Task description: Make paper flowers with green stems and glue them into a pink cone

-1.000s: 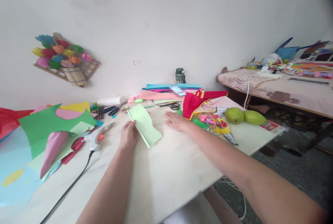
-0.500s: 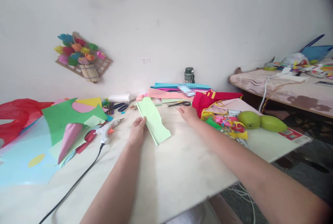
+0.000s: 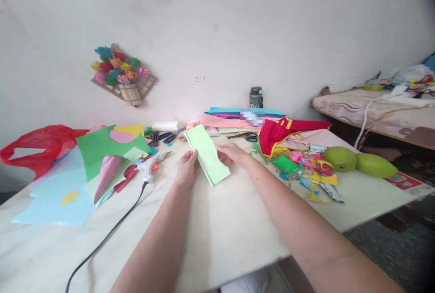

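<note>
A folded piece of light green paper (image 3: pixel 206 154) with a wavy right edge is held tilted above the table. My left hand (image 3: pixel 188 164) pinches its left edge between thumb and fingers. My right hand (image 3: pixel 235 154) is at the wavy edge, its fingers bent and closed on the paper there; the fingertips are partly hidden. Black-handled scissors (image 3: pixel 250 136) lie on the table just beyond my right hand. To the left of my left hand rests a white glue gun (image 3: pixel 147 169) with a black cord.
Coloured paper sheets (image 3: pixel 50 197) and a pink paper cone (image 3: pixel 107 176) lie at left, near a red plastic bag (image 3: pixel 50 143). At right are a red cloth (image 3: pixel 273 136), paper scraps (image 3: pixel 311 170) and two green fruits (image 3: pixel 360 161). A bottle (image 3: pixel 256 98) stands by the wall.
My right hand has moved from beside the scissors to the right edge of the green paper. My left hand keeps its pinch. The view has turned a little to the left.
</note>
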### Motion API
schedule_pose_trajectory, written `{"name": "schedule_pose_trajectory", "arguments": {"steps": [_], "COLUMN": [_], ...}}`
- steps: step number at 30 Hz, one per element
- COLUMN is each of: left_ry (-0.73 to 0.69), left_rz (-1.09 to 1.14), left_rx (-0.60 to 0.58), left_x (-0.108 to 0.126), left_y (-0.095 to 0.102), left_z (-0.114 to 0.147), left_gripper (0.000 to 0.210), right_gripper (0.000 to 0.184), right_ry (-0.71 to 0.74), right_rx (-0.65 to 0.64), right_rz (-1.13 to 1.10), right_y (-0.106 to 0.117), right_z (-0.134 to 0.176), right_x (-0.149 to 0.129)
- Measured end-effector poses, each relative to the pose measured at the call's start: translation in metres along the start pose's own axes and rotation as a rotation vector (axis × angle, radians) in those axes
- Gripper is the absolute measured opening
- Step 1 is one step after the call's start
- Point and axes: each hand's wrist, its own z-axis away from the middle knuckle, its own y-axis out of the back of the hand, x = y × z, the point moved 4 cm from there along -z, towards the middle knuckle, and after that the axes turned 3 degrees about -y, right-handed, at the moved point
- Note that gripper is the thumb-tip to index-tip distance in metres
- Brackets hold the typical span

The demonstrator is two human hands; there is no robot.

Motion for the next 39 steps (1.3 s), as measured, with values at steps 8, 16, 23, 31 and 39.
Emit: {"name": "schedule_pose_trajectory", "arguments": {"steps": [8,16,23,31,39], "left_ry": [-0.015,0.057,0.044,0.170,0.238], "left_rz": [0.012,-0.134,-0.298,-0.252,-0.281], "left_rx": [0.037,-0.146,-0.244,-0.326,-0.470], "left_x": [-0.005,-0.001,0.000,-0.004,-0.006], "left_y": [0.006,-0.004,-0.013,-0.022,-0.032], "left_z": [-0.006,0.001,0.010,0.017,0.027], "left_gripper": [0.036,0.030,0.031,0.032,0.038], "right_gripper": [0.023,0.018,0.026,0.026,0.029], "right_ry": [0.002,-0.004,-0.014,0.022,0.093], "right_rx": [-0.202,-0.116,-0.161,0.014,0.229], "right_rz": [0.034,-0.017,-0.173,-0.486,-0.452], "right_y": [0.004,0.008,0.002,-0.009,0.002], "right_z": [0.008,0.010,0.012,0.003,0.002], "right_x": [0.002,0.000,-0.001,0.002,0.001]}}
